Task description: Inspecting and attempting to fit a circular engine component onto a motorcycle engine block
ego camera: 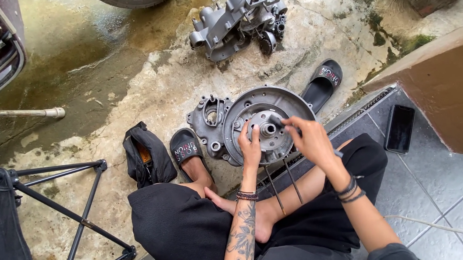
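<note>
A folding black stand [67, 214] is sitting at the far left on the wet concrete floor [128, 83], with a pale pipe [18, 114] lying at its 12 o'clock. To its right a black pouch [145, 153] is resting on the floor, and just beside it, at 3 o'clock, a foot is sitting in a black sandal [186, 150].

The grey engine case [242, 126] is lying flat on the floor in front of the seated person, at 3 o'clock from that sandal. The left hand [250, 148] is pressing on the round face of the case, fingertips [253, 129] touching the metal just at 9 o'clock of the centre hub [268, 128]; its grip is narrow and I cannot tell that it is holding anything. The right hand [309, 140] is reaching in from 3 o'clock, its grip pinched on a small dark part [276, 121] at the hub's 2 o'clock; what the part is cannot be told. Two thin rods [282, 184] are sticking out from the case's 6 o'clock edge toward the person's legs.

A second grey casing [234, 20] is lying well apart at 12 o'clock. A loose sandal [322, 83] is lying at 2 o'clock of the case. A dark phone [400, 129] is lying on the grey tiles [439, 185] at the far right.
</note>
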